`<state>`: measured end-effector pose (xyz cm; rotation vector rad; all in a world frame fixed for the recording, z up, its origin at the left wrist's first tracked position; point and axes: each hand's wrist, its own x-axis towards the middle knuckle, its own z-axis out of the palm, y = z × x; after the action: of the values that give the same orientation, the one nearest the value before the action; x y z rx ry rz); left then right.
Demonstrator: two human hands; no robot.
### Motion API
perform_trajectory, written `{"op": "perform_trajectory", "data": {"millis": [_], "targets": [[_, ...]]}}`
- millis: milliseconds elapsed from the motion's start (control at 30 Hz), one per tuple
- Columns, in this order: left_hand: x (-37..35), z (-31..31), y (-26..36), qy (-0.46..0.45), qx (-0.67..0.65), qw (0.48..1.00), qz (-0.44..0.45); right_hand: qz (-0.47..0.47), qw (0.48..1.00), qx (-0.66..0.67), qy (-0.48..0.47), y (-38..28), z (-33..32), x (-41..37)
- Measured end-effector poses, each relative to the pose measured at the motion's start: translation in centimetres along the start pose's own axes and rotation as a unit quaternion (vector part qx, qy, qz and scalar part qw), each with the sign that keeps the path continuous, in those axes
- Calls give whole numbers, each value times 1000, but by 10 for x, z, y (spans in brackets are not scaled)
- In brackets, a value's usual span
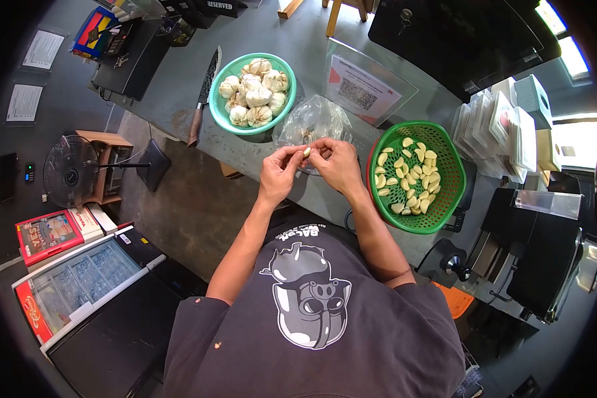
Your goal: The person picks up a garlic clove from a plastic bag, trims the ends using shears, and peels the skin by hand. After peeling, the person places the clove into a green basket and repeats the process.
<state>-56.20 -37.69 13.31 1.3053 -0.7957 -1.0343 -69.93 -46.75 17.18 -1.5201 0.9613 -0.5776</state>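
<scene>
A garlic clove (306, 152) is pinched between the fingertips of my left hand (280, 174). My right hand (336, 162) touches the same clove from the other side, its thumb and fingers pressed together. Both hands are over the near edge of a clear plastic bag (318, 118); what lies inside it is hard to make out. Whole garlic bulbs (255, 91) fill a light green basket (219, 110) to the left of the bag. To the right, peeled cloves (414, 174) lie in a dark green basket (453, 174).
A large knife (204, 96) rests left of the bulb basket. Behind the bag stands a clear sign holder (365, 86) with a printed code. Stacked plastic containers (501, 129) are at the right, near a black machine (537, 252). A fan (71, 171) stands far left.
</scene>
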Motion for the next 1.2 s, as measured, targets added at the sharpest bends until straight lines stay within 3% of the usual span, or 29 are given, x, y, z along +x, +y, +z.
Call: {"op": "perform_trajectory", "data": {"millis": [133, 333, 700, 933, 1200], "targets": [[0, 0, 0, -8, -10, 1000, -1, 12, 1000, -21, -17, 1, -5, 1], [-1, 3, 2, 17, -68, 996, -47, 54, 988, 141, -17, 16, 8, 1], [-2, 2, 0, 8, 12, 1000, -8, 20, 998, 61, -23, 12, 1, 1], [-1, 3, 2, 0, -15, 1000, -11, 27, 997, 71, -1, 18, 3, 3], [0, 6, 0, 6, -15, 1000, -9, 10, 999, -14, 45, 16, 4, 2]]}}
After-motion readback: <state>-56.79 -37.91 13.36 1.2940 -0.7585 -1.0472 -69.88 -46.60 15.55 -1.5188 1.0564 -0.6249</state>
